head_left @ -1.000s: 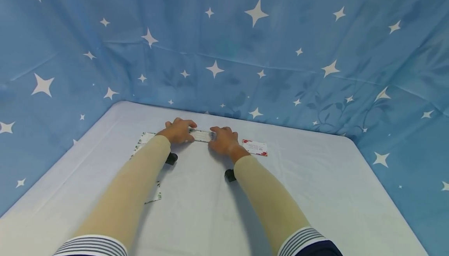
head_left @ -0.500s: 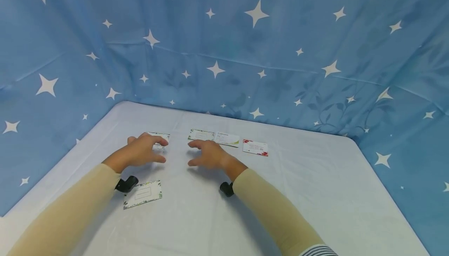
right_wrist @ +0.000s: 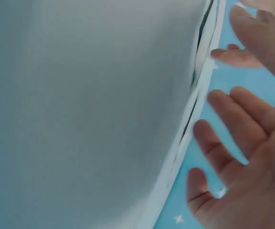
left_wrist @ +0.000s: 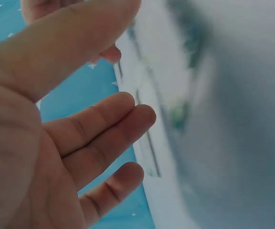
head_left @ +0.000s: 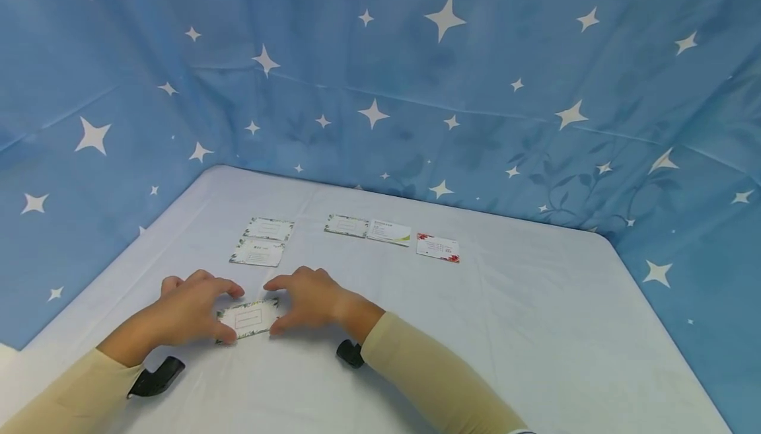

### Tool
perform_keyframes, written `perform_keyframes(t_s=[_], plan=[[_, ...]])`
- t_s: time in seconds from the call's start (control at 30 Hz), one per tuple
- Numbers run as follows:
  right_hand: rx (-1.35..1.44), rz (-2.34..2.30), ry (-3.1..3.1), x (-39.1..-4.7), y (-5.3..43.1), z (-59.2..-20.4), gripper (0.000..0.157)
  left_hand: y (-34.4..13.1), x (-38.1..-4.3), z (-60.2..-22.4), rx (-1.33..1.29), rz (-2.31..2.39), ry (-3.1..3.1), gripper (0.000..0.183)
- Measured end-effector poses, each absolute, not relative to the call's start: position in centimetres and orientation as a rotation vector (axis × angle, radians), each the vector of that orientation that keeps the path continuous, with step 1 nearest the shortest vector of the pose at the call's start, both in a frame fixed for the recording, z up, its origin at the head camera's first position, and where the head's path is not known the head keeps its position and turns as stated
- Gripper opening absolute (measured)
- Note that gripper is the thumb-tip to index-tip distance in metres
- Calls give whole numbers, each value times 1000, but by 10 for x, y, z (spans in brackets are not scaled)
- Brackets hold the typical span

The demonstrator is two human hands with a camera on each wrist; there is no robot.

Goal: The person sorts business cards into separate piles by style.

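A white card with a leafy green border (head_left: 248,319) lies slightly tilted on the white tabletop, between both hands in the head view. My left hand (head_left: 190,308) is at its left end, thumb tip at the lower left corner and fingers spread. At the opposite end is my right hand (head_left: 312,298), its thumb and forefinger parted around the card's right edge. The left wrist view has the left hand's extended fingers (left_wrist: 123,129) beside the blurred card (left_wrist: 168,71). Loosely spread fingers of the right hand (right_wrist: 223,138) show in the right wrist view.
Farther back, a leaf-bordered card (head_left: 269,228) lies directly above a printed card (head_left: 257,253). Another leafy card (head_left: 347,225) adjoins a yellow-green-cornered card (head_left: 389,232), with a red-flowered card (head_left: 438,248) to their right. A blue star-patterned curtain (head_left: 380,51) hangs behind the white table (head_left: 535,341).
Both hands have left the leafy card at the back, which now lies beside the yellow-green-cornered card. They have come nearer and leftward, to either end of the front card.
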State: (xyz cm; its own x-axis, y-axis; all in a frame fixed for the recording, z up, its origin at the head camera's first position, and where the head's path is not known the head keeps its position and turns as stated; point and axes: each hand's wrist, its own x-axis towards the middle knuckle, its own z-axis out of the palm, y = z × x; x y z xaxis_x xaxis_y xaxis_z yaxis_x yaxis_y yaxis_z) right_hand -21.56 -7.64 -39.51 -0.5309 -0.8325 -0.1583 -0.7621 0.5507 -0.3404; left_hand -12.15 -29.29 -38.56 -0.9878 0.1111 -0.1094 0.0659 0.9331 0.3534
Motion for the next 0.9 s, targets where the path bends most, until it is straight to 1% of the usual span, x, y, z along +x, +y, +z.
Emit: perform_keyframes(t_s=[0.1, 0.23, 0.4, 0.6, 0.9], plan=[[-1326, -235, 2508, -208, -82, -396, 69, -292, -116, -390, 142, 535, 2988, 66], [-1307, -179, 2532, -203, -85, -396, 64, -290, -115, -393, 163, 515, 3018, 58], [-1337, -164, 2550, -202, -85, -397, 59, -290, -115, -395, 192, 484, 3049, 53], [-1357, -156, 2604, -204, -80, -397, 57, -289, -118, -396, 241, 517, 3103, 49], [-1179, -455, 2647, -220, -58, -394, 56, -282, -141, -386, 292, 644, 3093, 47]])
